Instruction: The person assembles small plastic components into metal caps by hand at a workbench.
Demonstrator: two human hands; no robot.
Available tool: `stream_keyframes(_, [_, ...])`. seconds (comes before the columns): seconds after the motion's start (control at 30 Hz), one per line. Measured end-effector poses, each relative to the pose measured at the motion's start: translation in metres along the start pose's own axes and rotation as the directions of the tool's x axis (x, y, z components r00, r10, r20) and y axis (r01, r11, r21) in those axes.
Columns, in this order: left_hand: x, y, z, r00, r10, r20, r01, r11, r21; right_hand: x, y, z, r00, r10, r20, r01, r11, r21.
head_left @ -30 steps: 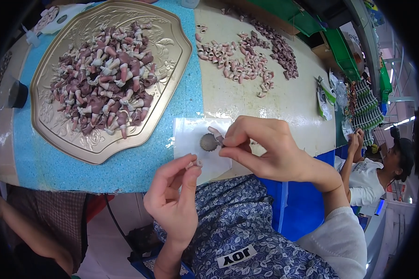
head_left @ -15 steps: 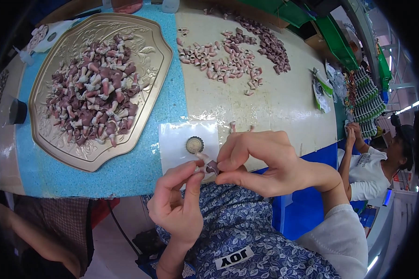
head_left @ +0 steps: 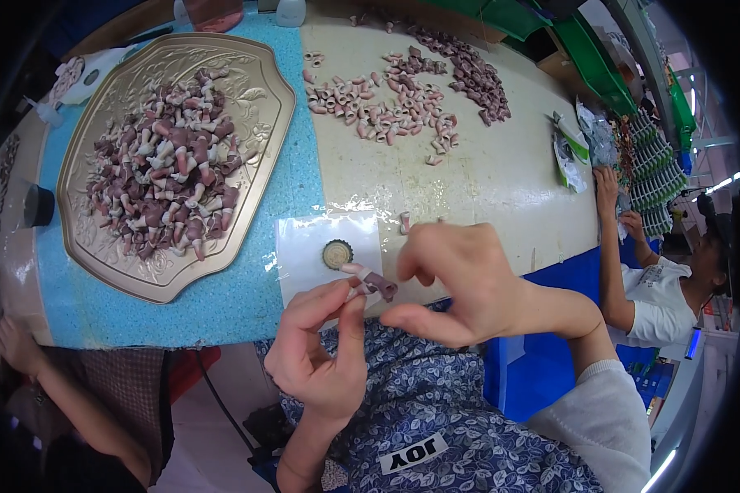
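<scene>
Right hand point(head_left: 469, 283) is backing off the mauve-and-pink piece point(head_left: 373, 282), thumb and forefinger spreading wide, nothing visible between them. Looks like a part-joining step is running; next move is probably calling for a steady hold. Piece is sitting at the fingertips of the left hand point(head_left: 325, 349), grip pinching its near end, showing just below the crimped disc point(head_left: 337, 255).

Worktable point(head_left: 510, 197), heaped small parts point(head_left: 164, 164) and co-worker point(head_left: 659, 296) mark a workshop.
</scene>
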State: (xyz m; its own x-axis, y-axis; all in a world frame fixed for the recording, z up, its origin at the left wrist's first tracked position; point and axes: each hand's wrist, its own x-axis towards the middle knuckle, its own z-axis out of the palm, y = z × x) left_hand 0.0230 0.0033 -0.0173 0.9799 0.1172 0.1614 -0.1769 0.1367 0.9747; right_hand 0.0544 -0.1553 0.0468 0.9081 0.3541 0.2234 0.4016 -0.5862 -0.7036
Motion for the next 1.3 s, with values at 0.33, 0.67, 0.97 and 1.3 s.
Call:
stream_keyframes(0.33, [-0.002, 0.013, 0.004, 0.955, 0.084, 0.283, -0.179, 0.927, 0.330, -0.022, -0.004, 0.028, 0.982, -0.161, 0.102, 0.178, 0.965, -0.191])
stream_keyframes(0.67, [-0.009, -0.003, -0.003, 0.940, 0.204, 0.273, -0.281, 0.917, 0.282, -0.026, 0.011, 0.045, 0.969, -0.248, -0.001, 0.247, 0.967, -0.061])
stream_keyframes(0.97, [0.027, 0.006, -0.028, 0.856, 0.298, 0.423, -0.496, 0.702, 0.510, -0.032, 0.027, 0.008, 0.987, 0.066, -0.148, -0.056, 0.996, 0.072])
stream_keyframes(1.3, [0.174, 0.002, -0.075, 0.893, 0.439, 0.097, -0.327, 0.486, 0.810, -0.018, 0.105, -0.049, 0.849, 0.297, -0.438, -0.384, 0.915, -0.123])
